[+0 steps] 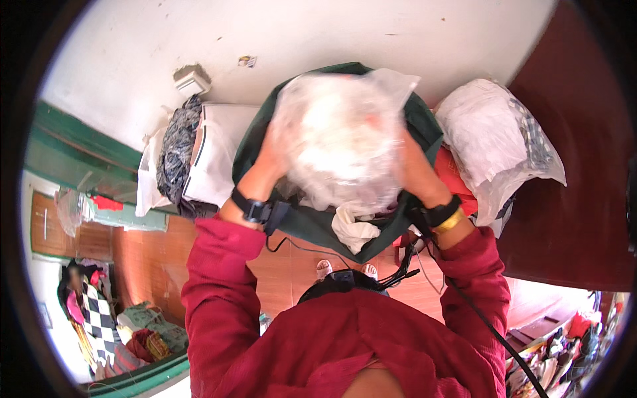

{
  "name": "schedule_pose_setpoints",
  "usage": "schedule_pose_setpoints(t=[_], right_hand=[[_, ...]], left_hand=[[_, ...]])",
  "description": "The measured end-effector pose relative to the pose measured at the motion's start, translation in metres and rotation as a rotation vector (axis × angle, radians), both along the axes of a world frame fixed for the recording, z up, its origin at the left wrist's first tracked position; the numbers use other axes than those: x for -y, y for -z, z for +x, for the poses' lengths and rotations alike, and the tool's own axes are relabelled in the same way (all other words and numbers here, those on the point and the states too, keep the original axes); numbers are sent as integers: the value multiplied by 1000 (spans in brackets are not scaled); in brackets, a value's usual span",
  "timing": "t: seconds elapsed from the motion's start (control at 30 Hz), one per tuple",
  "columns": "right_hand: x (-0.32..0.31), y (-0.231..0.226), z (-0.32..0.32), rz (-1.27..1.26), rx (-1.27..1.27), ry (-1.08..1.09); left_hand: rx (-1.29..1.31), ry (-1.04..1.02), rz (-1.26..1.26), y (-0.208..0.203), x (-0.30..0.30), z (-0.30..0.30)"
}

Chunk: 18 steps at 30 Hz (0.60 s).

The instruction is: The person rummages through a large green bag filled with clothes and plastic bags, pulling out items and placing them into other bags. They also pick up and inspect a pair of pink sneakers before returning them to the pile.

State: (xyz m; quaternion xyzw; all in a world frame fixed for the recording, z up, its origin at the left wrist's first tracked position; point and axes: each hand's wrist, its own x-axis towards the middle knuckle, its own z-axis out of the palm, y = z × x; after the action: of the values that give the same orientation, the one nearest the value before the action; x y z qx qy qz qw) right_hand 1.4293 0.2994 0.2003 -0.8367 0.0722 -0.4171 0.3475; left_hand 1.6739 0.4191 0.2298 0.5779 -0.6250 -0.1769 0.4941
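Clasping plastic bag [342, 136] between both hands [273, 152]

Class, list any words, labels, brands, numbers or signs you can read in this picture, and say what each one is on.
No text can be read in this picture.
Small sticker on the white wall: its marks are too small to read.
Red item at the right: any print is too small to make out.
Clear plastic bag between the left hand and right hand: too blurred to show any print.
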Motion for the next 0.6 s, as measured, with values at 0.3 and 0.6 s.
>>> schedule_pose_setpoints(t=[0.3,0.6], right_hand=[[-10,-4,45,-348,-274,164],[32,7,23,-143,-109,-35]], left_hand=[[-401,-67,-25,-39,-43,-5],[622,-334,4,-31,-16,-34]])
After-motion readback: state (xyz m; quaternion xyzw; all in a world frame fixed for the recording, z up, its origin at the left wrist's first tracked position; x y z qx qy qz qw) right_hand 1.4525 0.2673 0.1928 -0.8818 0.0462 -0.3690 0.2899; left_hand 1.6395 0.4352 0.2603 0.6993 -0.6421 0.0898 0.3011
